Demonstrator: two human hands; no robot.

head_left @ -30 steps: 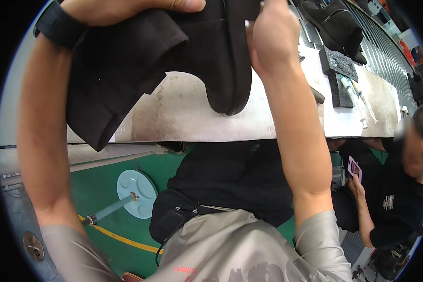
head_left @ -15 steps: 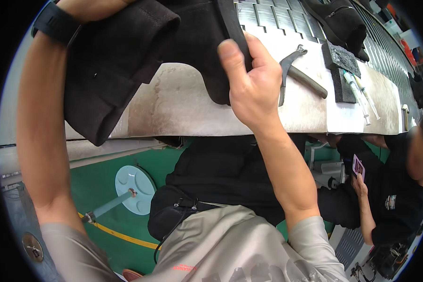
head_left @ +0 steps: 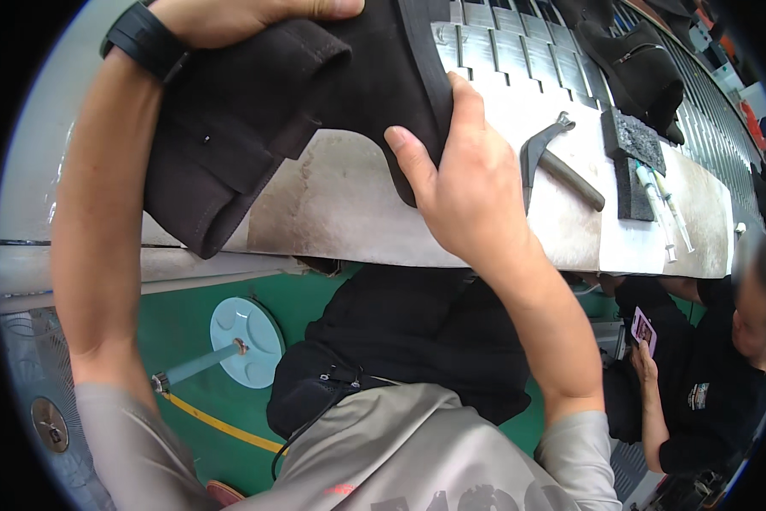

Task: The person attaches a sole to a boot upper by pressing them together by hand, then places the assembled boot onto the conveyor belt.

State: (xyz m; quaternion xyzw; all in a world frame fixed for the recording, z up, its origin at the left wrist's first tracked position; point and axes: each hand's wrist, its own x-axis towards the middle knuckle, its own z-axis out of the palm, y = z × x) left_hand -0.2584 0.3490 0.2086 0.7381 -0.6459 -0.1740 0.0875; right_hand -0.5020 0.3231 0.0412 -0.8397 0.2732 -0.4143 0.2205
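A dark suede-like boot (head_left: 229, 128) is held up over the near edge of the worktable, its shaft folded over and hanging toward the left. At the top edge of the picture, my left hand (head_left: 246, 12) grips the boot from above. Its thumb shows on the boot, and its other fingers are mostly hidden. My right hand (head_left: 472, 187) holds the boot by its sole edge (head_left: 425, 64). The thumb rests by the heel, the index finger runs along the sole, and the remaining fingers are out of sight behind.
Right of my right hand, a hammer (head_left: 573, 180) lies on the white-covered table (head_left: 340, 200). Beyond it are dark foam blocks (head_left: 636, 140), two syringes (head_left: 660, 209) and another zippered boot (head_left: 642, 77) by a slatted metal conveyor (head_left: 506, 43). At right, a person (head_left: 706, 366) holds a phone (head_left: 643, 328).
My right hand has slid nearer to me along the boot, and its thumb sits lower. More of my left hand shows, thumb included. The whole view has shifted slightly.
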